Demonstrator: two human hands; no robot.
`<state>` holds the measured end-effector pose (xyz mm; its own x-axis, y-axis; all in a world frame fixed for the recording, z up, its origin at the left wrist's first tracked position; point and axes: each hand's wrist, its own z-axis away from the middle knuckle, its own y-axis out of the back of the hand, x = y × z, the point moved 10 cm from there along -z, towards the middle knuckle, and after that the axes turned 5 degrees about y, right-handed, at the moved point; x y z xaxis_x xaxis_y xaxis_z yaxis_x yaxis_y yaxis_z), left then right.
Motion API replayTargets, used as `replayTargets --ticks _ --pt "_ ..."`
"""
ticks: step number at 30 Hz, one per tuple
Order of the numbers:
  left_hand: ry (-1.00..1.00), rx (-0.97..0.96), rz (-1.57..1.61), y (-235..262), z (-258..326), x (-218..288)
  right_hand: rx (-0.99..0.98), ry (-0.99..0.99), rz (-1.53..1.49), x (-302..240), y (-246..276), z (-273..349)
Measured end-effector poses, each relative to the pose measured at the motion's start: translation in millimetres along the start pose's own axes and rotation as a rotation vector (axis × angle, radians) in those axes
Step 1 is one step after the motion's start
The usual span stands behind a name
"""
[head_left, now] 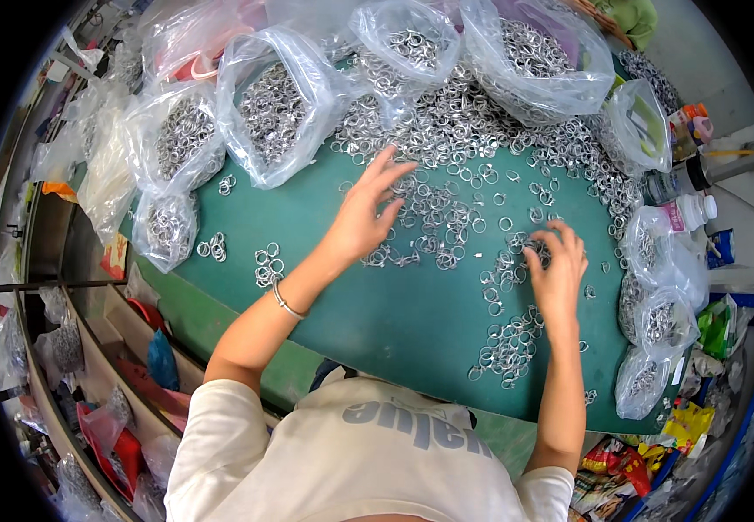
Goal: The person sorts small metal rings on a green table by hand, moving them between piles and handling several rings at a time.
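Silver metal rings (442,217) lie loose in the middle of the green tabletop (368,322). My left hand (365,211) is at the left side of this spread, fingers apart and holding nothing visible. A thin bangle circles that wrist. Over a smaller group to the right, my right hand (560,265) curls its thumb and fingers round a few rings (539,252). A separate pile of rings (509,350) is near the table's front edge, left of my right forearm. A big heap of rings (455,117) stretches along the far side.
Clear plastic bags of rings (274,113) line the far edge, with a large open bag (538,61) at the back right. Smaller filled bags (658,322) and a white-capped bottle (693,212) stand along the right. Drawers (112,348) are at left. Another person's arm (607,22) shows far right.
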<state>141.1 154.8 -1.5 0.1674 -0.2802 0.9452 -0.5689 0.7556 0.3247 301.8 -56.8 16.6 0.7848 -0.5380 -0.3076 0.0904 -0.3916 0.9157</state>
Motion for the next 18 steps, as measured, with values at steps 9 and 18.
replayTargets --ticks 9,18 --pt "-0.315 -0.165 -0.613 -60 24 24 -0.167 0.258 -0.079 -48 -43 11" --pt "-0.384 -0.074 -0.846 -69 23 1 -0.049 0.216 -0.187 -35 -42 -43"
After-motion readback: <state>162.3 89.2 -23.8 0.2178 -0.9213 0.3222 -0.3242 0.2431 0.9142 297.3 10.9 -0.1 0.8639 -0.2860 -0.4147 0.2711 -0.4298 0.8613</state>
